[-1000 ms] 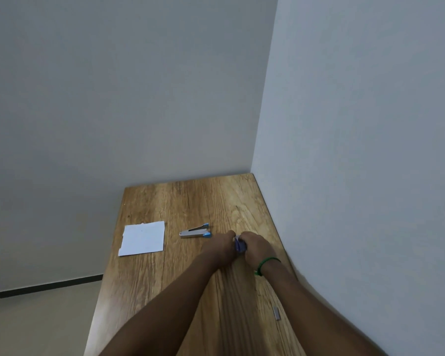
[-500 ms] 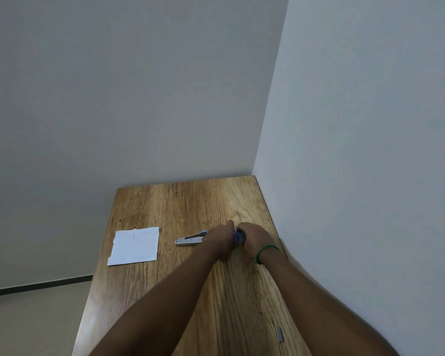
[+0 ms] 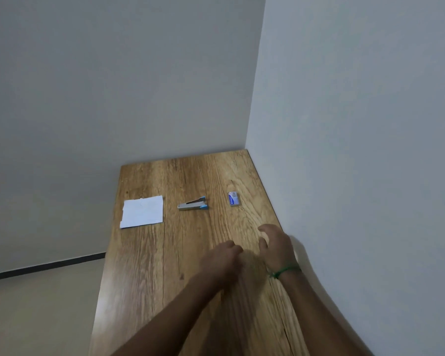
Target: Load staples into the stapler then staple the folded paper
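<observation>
A small blue-and-white staple box (image 3: 233, 199) lies on the wooden table (image 3: 165, 265) near the right wall, with no hand on it. To its left lies the silver stapler (image 3: 193, 204) with blue tips, its top arm slightly raised. The folded white paper (image 3: 142, 211) lies flat near the table's left edge. My left hand (image 3: 221, 260) and my right hand (image 3: 275, 246) hover side by side nearer to me than the box. Their fingers are loosely curled, and I see nothing in either. A green band circles my right wrist.
The table sits in a corner, with one wall along its far edge and another (image 3: 344, 176) along its right edge. Its left edge drops to a beige floor (image 3: 36, 304).
Both hands let go of the staple box and pulled back toward me. The box now lies uncovered on the table. The camera tilted, so the table sits lower in view.
</observation>
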